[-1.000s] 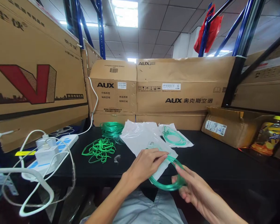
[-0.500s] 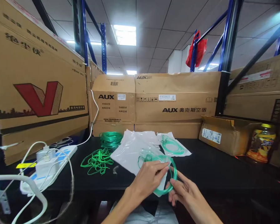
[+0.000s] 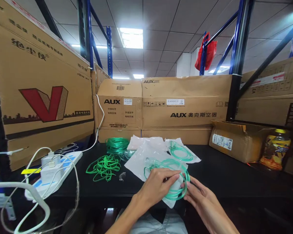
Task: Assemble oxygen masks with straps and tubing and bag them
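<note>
Through the head camera, the only view I have, I watch two bare hands working over a black-covered table [image 3: 222,182]. My left hand [image 3: 157,182] sits over the upper left part of a round coil of translucent green plastic tubing [image 3: 175,196]; its thumb and index finger are drawn together, clamped on the coil near its top. My right hand [image 3: 200,196] grips the coil's right edge between thumb and fingers, though I cannot tell exactly how the hidden fingertips lie.

The coil is above the near edge of the table, in front of a glossy white plastic bag [image 3: 136,163]. More pale green tubing shows just beyond the left hand, against that bag. Behind it I see another white plastic bag [image 3: 148,142], and to the right a flat white packet [image 3: 194,159] with a looped green tube [image 3: 182,153] on it.

Left of the bags I make out a thick bundle of dark green tubing [image 3: 116,145], a tangle of bright green cord [image 3: 104,167] nearer me, and some small silvery strips [image 3: 122,176] beside the tangle.
</note>
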Available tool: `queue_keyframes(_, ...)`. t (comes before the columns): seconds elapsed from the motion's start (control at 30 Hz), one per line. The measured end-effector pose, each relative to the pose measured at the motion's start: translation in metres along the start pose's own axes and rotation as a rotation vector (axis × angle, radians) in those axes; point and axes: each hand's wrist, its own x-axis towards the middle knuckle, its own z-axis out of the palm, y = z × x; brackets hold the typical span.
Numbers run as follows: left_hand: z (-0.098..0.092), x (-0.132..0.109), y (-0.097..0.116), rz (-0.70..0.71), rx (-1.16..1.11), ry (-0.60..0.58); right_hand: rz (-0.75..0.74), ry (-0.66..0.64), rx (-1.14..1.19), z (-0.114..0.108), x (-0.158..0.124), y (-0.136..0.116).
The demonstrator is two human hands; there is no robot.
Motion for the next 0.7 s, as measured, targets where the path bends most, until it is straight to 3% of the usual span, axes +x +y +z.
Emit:
queue_keyframes(0.17,0.005,0.000,0.003,-0.028,0.109,-0.018,0.055,-0.084,0.013,0.013,-0.009,-0.004)
queue_keyframes(0.33,0.006,0.000,0.003,-0.036,0.153,-0.019,0.072,-0.115,-0.070,0.002,-0.009,-0.006)
queue_keyframes(0.53,0.006,-0.001,0.000,0.003,0.116,-0.034,-0.008,-0.084,-0.163,0.006,-0.001,0.012)
queue_keyframes(0.63,0.010,-0.002,0.003,0.034,0.113,-0.078,-0.005,-0.107,-0.242,0.008,0.007,0.020)
queue_keyframes(0.7,0.015,-0.003,0.008,0.094,0.103,-0.125,-0.085,-0.087,-0.314,0.009,0.016,0.025)
